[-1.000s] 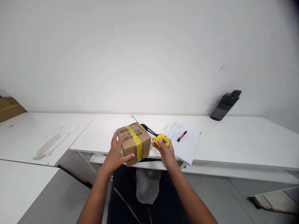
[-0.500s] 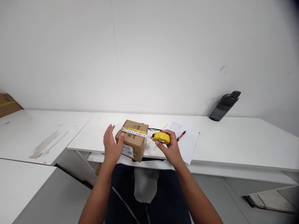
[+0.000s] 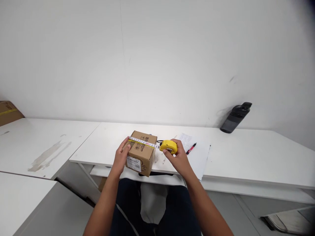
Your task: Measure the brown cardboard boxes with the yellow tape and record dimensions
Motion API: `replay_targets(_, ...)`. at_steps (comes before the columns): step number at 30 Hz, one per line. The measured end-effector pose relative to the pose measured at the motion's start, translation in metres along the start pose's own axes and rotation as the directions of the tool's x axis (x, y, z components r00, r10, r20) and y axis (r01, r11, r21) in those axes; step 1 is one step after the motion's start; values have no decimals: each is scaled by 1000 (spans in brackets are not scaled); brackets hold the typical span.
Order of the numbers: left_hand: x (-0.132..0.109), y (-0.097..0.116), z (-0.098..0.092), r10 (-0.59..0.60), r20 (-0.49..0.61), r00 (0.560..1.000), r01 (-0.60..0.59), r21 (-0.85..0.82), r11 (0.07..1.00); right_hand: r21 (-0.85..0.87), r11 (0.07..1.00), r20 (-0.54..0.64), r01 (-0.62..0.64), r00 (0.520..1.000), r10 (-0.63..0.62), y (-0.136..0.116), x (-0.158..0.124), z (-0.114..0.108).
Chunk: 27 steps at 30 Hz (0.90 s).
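We note a black drinking bottle [image 3: 232, 122] on the white desk [image 3: 246, 154], near the wall [image 3: 172, 65]. To the left of the bottle and in front of it, we record white paper sheets [image 3: 200, 160], with a red-and-black pen [image 3: 191, 148] lying on them. Well left of the bottle, we observe an adjoining white tabletop [image 3: 76, 136] bearing a grey-brown smear [image 3: 48, 155], and a yellow-taped carton [image 3: 8, 113].

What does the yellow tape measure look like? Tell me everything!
The tape measure looks like rounded yellow plastic with a black strap. The right hand holds it beside the cardboard box. Its white blade, with black marks and a red patch, is pulled out across the box's top; the left hand is at its free end.
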State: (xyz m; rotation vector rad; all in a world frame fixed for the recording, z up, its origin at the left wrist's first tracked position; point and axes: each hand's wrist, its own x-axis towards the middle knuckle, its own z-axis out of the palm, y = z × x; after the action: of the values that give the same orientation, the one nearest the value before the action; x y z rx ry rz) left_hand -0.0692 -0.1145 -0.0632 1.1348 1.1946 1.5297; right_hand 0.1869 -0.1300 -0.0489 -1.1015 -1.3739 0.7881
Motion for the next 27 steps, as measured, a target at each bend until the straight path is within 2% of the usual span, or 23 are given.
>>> replay_targets(5,-3,-1,2,-16,-8,1000,16,-25,1000,-58,998,46,16,999,-13,-11,7,-3)
replay_targets(12,-12,5,9,-70,-13,997,68,-136,988,58,998,48,-22,999,20,5,16,2)
replay_targets(19,-14,7,14,-72,-20,997,69,-120,990,70,997,0,-11,1000,11,6,17,16)
replay_targets(27,-12,5,16,-56,-21,998,54,-74,996,12,1000,33,4,999,-4,4,17,8)
